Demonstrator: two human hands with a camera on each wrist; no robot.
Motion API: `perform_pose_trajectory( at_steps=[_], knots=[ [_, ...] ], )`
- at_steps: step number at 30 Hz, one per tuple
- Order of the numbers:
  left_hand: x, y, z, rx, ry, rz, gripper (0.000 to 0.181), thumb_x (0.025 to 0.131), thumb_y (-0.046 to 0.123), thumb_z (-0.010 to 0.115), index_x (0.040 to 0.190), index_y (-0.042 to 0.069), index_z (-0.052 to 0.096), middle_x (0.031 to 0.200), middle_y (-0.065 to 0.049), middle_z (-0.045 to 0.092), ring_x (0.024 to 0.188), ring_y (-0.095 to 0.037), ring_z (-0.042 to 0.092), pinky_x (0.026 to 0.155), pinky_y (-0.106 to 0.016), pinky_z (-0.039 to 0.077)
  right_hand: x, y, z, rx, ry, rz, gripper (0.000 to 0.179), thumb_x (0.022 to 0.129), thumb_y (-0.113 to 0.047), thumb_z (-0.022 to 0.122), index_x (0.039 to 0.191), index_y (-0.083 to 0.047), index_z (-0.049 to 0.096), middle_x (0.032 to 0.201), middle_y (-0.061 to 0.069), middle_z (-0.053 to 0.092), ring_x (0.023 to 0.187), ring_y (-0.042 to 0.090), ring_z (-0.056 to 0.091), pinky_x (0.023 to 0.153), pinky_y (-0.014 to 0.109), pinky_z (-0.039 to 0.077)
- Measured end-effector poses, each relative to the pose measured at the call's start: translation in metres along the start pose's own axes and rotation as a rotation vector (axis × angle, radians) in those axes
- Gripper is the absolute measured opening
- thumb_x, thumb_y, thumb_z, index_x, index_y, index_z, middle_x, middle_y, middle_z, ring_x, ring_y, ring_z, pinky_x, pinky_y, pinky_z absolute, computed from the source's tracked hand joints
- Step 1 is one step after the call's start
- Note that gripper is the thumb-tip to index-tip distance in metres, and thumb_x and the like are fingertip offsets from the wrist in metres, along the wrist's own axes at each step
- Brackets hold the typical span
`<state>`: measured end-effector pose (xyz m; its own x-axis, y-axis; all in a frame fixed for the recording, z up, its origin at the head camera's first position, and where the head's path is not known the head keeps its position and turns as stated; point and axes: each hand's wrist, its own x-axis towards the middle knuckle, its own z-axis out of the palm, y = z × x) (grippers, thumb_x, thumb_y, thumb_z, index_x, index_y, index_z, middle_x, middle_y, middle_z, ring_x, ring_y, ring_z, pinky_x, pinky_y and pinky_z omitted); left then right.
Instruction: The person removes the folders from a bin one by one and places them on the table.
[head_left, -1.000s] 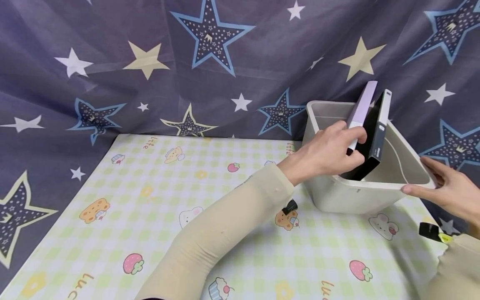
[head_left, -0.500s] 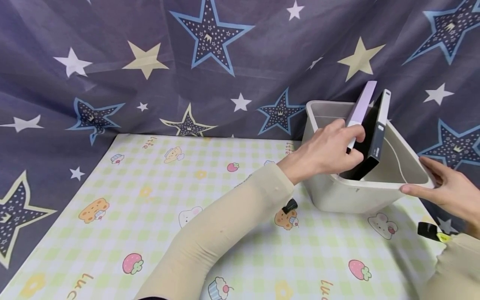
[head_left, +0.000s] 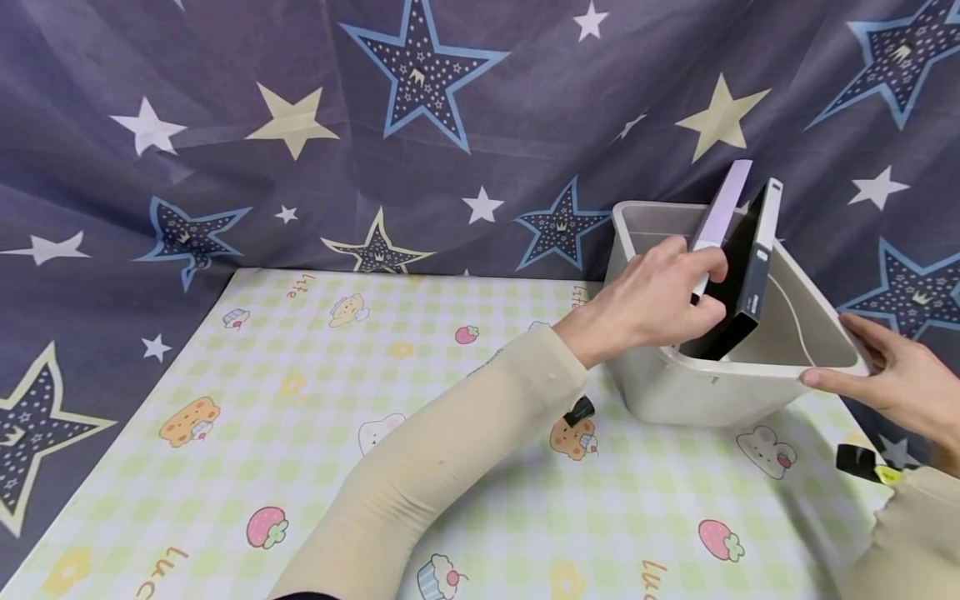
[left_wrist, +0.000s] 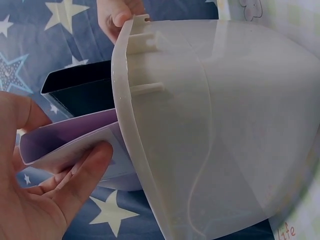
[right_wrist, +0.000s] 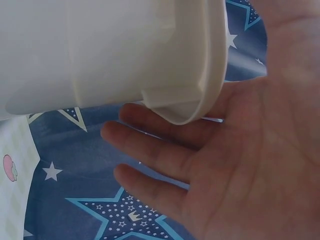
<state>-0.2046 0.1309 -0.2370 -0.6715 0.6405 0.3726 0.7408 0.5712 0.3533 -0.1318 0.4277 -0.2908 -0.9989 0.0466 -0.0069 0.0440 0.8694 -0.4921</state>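
While the beige bin (head_left: pixel 712 392) stands at the far right of the desk (head_left: pixel 315 433), close against the star-printed curtain (head_left: pixel 300 125), the left hand (head_left: pixel 648 304) reaches over its near rim and grips the lilac book (head_left: pixel 722 212). In the left wrist view the thumb lies on one face of that book and the fingers (left_wrist: pixel 80 175) curl under the other, so the grasp is a firm pinch about its lower end. The lilac book leans steeply, its lower part down inside the bin and its upper part rising above the rim. Just beside it, on the right, a black book (head_left: pixel 753 258) with a pale spine leans the same way in the bin; the two look to be touching, though the head view does not show the contact plainly.

The right hand (head_left: pixel 892 379) lies at the bin's right corner with its fingers straight and slightly spread. The right wrist view shows the fingertips (right_wrist: pixel 150 135) reaching under the rim, the palm open and holding nothing.

The desk is covered with a pale green checked mat printed with strawberries, bears and cupcakes. Both forearms wear beige sleeves (head_left: pixel 450 450).
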Motion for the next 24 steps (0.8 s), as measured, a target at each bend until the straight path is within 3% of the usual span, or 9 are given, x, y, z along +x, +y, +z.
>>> perform_pose_trajectory(
  at_steps=[10,18,24],
  knots=[
    [0.0,0.003,-0.002,-0.025,0.021,-0.017,0.025,0.082,0.026,0.056,0.107,0.027,0.057,0.093,0.005,0.046,0.079,-0.01,0.049,0.065,-0.02,0.041,0.0,-0.001,0.0,-0.05,0.01,0.026,0.105,0.087,-0.044,0.067,0.149,0.005,-0.003,0.147,0.041,0.008,0.121,0.063,0.027,0.088,0.069,0.031],
    [0.001,0.001,-0.007,-0.05,0.049,-0.031,0.025,0.083,0.026,0.056,0.108,0.027,0.058,0.093,0.005,0.046,0.08,-0.01,0.048,0.066,-0.02,0.04,-0.001,0.0,0.001,-0.045,0.001,0.031,0.105,0.088,-0.045,0.065,0.149,0.005,-0.005,0.148,0.039,0.003,0.126,0.062,0.019,0.092,0.071,0.027],
    [0.002,0.001,-0.012,-0.063,0.004,-0.068,0.031,0.086,0.028,0.055,0.117,0.028,0.057,0.099,0.005,0.047,0.082,-0.011,0.049,0.067,-0.021,0.041,0.002,0.005,0.001,-0.043,-0.013,0.013,0.106,0.087,-0.046,0.065,0.149,0.004,-0.005,0.149,0.039,0.003,0.129,0.061,0.015,0.094,0.071,0.024]
  ],
)
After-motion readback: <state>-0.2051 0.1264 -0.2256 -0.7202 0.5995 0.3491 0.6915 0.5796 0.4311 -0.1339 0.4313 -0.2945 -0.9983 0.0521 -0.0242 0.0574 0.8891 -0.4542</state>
